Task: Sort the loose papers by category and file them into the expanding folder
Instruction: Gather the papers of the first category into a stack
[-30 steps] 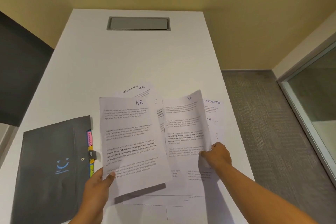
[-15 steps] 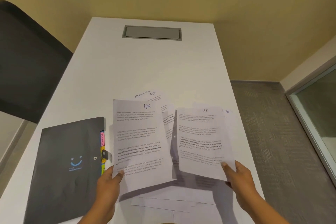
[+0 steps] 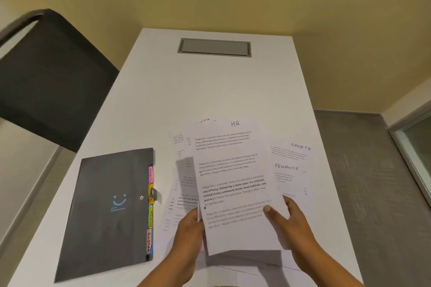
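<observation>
White table carries a closed grey expanding folder at left; beside it, left hand and right hand each grip HR sheets, lifted above loose papers.

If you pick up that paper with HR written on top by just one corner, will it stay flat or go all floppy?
Probably floppy. The white HR sheet is thin printed paper, and both the left hand and right hand support its bottom edge. It looks very light, so a puff of air might move it. A tight grip would likely crease it.
</observation>
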`<action>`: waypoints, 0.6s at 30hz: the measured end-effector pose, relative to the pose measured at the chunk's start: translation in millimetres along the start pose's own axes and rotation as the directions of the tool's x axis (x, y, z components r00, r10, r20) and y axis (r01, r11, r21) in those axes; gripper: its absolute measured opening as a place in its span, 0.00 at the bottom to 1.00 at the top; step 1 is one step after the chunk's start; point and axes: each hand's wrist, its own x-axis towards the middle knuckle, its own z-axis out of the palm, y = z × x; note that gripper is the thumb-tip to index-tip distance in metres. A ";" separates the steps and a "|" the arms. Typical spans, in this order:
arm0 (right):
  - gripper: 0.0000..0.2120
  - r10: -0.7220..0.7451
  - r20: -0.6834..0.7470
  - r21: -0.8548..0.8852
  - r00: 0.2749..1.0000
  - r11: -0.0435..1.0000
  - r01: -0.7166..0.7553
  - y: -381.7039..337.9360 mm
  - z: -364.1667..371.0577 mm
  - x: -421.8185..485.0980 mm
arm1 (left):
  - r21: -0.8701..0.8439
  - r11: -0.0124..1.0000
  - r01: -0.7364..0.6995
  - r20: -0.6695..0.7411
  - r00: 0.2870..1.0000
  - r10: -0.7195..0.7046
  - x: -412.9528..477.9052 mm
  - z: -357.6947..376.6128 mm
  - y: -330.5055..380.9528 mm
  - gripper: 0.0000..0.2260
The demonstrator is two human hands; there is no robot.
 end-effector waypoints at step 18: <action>0.06 0.022 0.166 -0.107 0.986 0.994 -0.004 -5.7 0.1 15.6 | -0.080 0.981 -0.178 -0.141 0.976 0.165 16.2 -43.8 9.4 0.11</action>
